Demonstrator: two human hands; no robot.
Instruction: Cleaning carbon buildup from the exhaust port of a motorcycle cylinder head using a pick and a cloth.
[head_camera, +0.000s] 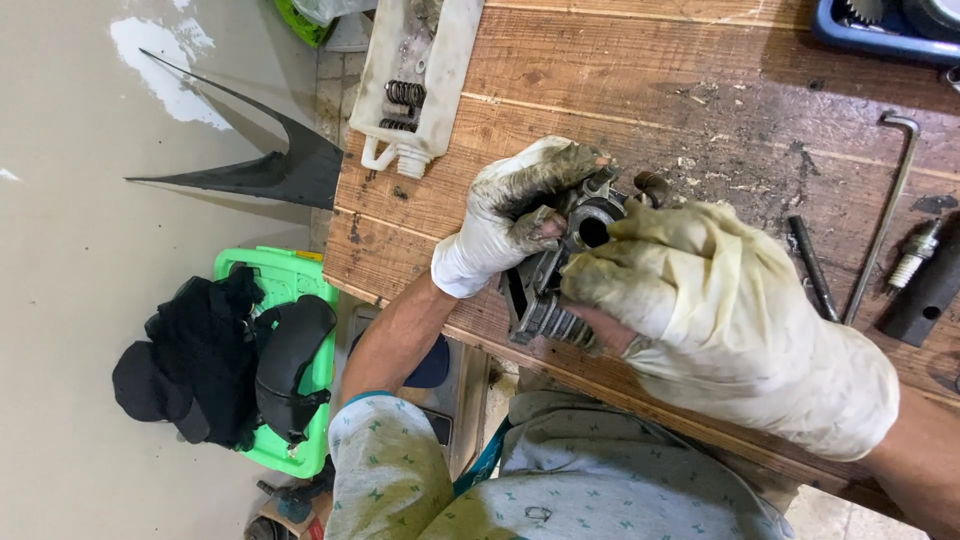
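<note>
Right hand (740, 320), left hand (510, 215), gripping finned engine cylinder (545, 300)

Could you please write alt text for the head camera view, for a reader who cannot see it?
Two hands in dirty white gloves, left hand and right hand, grip a grey finned metal engine part over a worn wooden workbench. A bent metal rod and a spark plug lie to the right, and a white plastic tray with springs sits at the bench's upper left.
</note>
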